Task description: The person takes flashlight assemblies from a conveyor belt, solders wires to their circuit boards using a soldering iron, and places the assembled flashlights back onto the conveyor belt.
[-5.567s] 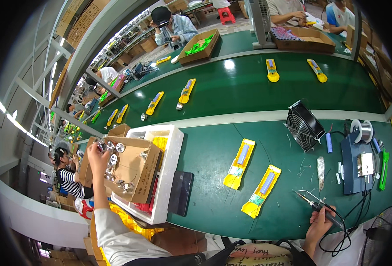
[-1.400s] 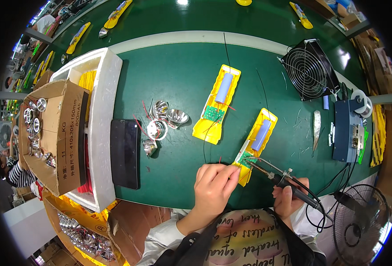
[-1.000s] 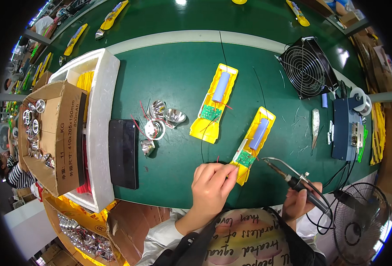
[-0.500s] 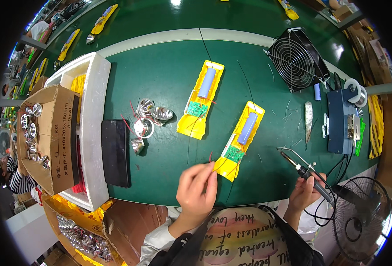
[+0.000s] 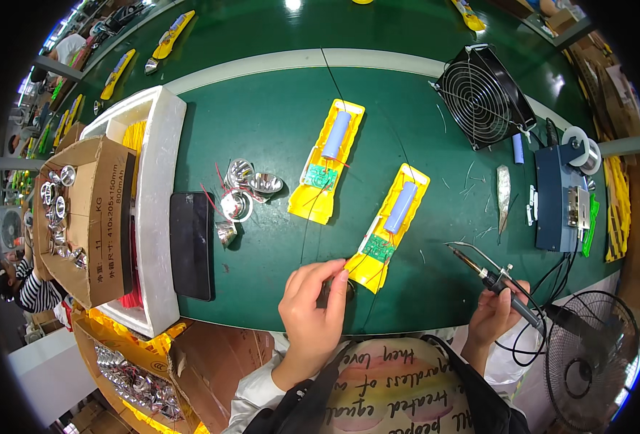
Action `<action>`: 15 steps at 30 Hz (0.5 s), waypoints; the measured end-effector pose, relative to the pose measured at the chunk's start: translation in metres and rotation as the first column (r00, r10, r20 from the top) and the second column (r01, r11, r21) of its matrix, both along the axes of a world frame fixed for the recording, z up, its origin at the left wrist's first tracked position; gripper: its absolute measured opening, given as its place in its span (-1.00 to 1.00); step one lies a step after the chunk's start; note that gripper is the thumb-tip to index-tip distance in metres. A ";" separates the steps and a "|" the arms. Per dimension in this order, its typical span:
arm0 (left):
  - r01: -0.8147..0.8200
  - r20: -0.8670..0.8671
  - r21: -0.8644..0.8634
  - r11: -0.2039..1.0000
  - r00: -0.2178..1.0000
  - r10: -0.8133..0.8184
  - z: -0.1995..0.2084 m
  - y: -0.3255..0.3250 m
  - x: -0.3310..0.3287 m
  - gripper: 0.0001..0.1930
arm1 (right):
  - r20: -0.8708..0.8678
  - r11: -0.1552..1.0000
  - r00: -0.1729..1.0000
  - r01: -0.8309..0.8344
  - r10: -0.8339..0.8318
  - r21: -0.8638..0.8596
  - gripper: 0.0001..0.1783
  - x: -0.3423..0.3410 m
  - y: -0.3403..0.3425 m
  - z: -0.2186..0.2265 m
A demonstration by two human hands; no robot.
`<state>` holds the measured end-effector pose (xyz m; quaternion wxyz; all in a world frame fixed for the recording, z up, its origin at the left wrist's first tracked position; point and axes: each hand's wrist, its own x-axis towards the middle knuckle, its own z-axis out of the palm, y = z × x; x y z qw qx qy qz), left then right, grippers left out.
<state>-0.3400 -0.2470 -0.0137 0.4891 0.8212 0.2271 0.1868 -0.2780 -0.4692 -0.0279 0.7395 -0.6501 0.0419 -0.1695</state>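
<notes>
The right hand [image 5: 499, 311] grips the soldering iron [image 5: 491, 281] clear of the nearer yellow casing [image 5: 367, 273], lying open-side up on the green bench [image 5: 432, 293], presumably so its circuit board [image 5: 378, 248] is reachable, while the left hand [image 5: 310, 304], fingers bent, crowds its near corner, grasp unclear!

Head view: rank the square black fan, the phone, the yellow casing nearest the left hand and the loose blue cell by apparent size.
1. Square black fan
2. Phone and yellow casing: too alike to rank; casing longer, phone wider
3. Loose blue cell
</notes>
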 end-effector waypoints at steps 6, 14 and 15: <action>0.048 0.153 0.035 0.998 0.987 -0.053 -0.004 -0.005 -0.001 -0.90 | -0.050 0.995 0.997 -0.050 0.055 0.088 -0.86 0.001 -0.005 -0.003; 0.005 0.150 0.031 1.000 0.989 -0.009 -0.020 -0.017 0.000 -0.88 | -0.093 0.988 0.993 -0.064 0.078 0.140 -0.86 -0.001 -0.001 0.002; -0.004 0.159 0.049 0.999 0.987 -0.004 -0.021 -0.017 0.002 -0.88 | -0.084 0.986 0.991 -0.087 0.100 0.144 -0.86 -0.001 0.002 0.003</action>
